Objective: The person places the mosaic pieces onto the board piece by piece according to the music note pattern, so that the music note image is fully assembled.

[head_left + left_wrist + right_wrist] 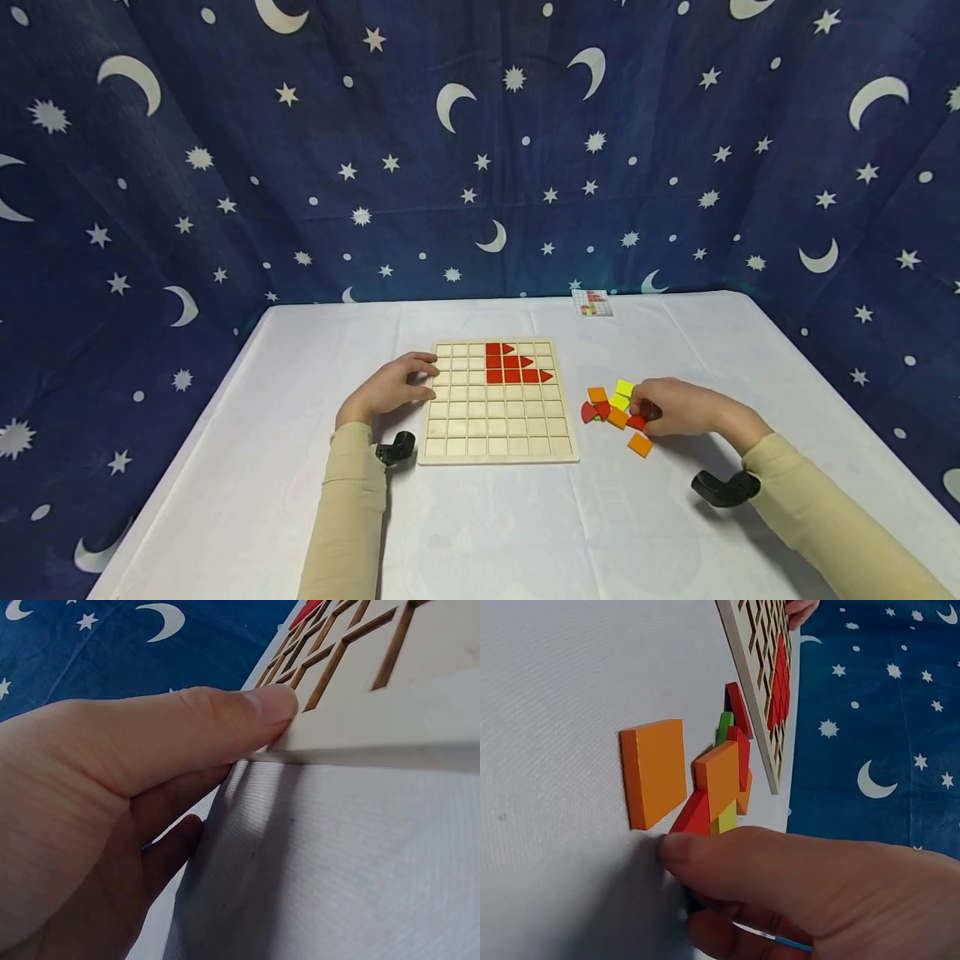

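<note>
A pale wooden grid board (498, 458) lies flat, with red square and pointed tiles (512, 376) in three rows near its top. At its left edge rests my left hand (390, 386), the thumb (274, 705) on the rim and the fingertips along the frame. To the board's right, my right hand (678, 407) pinches a red tile (692, 814) at the near side of a loose pile; the fingers partly hide that tile. Beside it are an orange square tile (640, 445), another orange tile (718, 776) and yellow tiles (624, 388).
More red tiles (588, 412) and a green tile (724, 727) lie in the pile near the board's right edge. A small printed card (592, 302) with a coloured grid pattern lies at the table's far edge. Behind the white-covered table (480, 533) hangs a blue star-and-moon cloth (420, 208).
</note>
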Demonstrator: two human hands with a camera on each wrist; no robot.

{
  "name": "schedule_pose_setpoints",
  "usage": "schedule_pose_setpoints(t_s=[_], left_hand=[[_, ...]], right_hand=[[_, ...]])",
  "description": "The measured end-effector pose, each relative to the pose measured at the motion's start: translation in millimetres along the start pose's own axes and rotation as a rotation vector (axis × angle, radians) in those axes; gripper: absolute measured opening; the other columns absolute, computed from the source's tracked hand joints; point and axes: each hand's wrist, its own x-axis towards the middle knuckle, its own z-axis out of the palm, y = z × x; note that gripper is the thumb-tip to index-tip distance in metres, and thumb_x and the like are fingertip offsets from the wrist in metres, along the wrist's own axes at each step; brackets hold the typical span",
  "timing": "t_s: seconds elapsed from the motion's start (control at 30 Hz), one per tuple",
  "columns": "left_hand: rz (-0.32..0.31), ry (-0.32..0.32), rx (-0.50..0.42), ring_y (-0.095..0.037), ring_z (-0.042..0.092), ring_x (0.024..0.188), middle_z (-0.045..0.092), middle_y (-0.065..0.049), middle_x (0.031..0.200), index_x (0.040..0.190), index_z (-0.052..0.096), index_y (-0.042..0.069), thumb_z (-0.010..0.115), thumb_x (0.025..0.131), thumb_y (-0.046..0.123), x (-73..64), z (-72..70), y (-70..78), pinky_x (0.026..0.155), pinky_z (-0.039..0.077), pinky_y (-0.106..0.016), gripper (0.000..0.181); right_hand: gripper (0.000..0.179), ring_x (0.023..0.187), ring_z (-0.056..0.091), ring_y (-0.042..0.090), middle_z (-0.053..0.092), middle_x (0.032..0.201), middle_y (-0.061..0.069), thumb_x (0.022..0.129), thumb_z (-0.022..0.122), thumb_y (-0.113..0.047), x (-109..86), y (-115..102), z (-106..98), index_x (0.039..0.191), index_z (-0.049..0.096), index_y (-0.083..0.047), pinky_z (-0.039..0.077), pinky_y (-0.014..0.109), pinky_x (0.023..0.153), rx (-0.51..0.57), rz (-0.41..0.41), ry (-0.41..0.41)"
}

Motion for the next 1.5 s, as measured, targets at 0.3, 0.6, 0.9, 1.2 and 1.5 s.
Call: schedule_pose_setpoints(t_s=[0.3, 0.6, 0.9, 1.2, 1.5], left_hand=[[-0.005, -0.002, 0.011, -0.032, 0.038, 0.138, 0.046, -0.011, 0.146, 0.122, 0.065, 0.002, 0.074, 0.087, 0.016, -0.2, -1.0, 0.3, 0.113, 0.031, -0.047, 0.038], [-0.026, -0.003, 0.007, -0.032, 0.037, 0.139, 0.046, -0.011, 0.147, 0.123, 0.065, 0.003, 0.074, 0.087, 0.017, -0.3, -1.6, 0.3, 0.113, 0.031, -0.047, 0.039], [-0.039, -0.003, 0.01, -0.031, 0.036, 0.139, 0.046, -0.01, 0.146, 0.122, 0.065, 0.003, 0.074, 0.087, 0.017, 1.1, -2.8, 1.0, 0.114, 0.03, -0.047, 0.038], [-0.017, -0.008, 0.007, -0.033, 0.036, 0.139, 0.045, -0.011, 0.147, 0.123, 0.065, 0.003, 0.073, 0.088, 0.016, -0.6, -2.3, 1.3, 0.113, 0.031, -0.049, 0.038], [-0.031, -0.01, 0.008, -0.032, 0.036, 0.139, 0.045, -0.01, 0.147, 0.123, 0.065, 0.003, 0.074, 0.088, 0.016, -0.3, -2.1, 3.4, 0.113, 0.031, -0.047, 0.038]], right_hand=[[0.02, 0.074, 0.049, 0.013, 0.055, 0.085, -0.002, 0.086, 0.073, -0.013, 17.5, -6, 2, 0.103, 0.065, -0.006, 0.049, 0.026, 0.068, -0.031, 0.014, 0.097], [0.022, 0.079, 0.054, 0.016, 0.061, 0.093, 0.002, 0.091, 0.068, -0.012, 40.6, -11, 8, 0.112, 0.067, -0.004, 0.055, 0.039, 0.08, -0.119, 0.06, 0.213], [0.022, 0.076, 0.05, 0.015, 0.055, 0.089, 0.0, 0.087, 0.075, -0.018, 51.5, -17, 7, 0.106, 0.068, -0.008, 0.049, 0.028, 0.07, -0.122, -0.004, 0.187], [0.019, 0.077, 0.052, 0.015, 0.057, 0.091, 0.001, 0.09, 0.072, -0.022, 56.0, -17, 9, 0.102, 0.065, -0.009, 0.055, 0.034, 0.076, -0.163, 0.021, 0.213], [0.024, 0.076, 0.054, 0.013, 0.06, 0.094, 0.0, 0.091, 0.07, -0.029, 75.0, -44, 9, 0.105, 0.069, -0.01, 0.055, 0.034, 0.074, -0.172, -0.045, 0.289]])
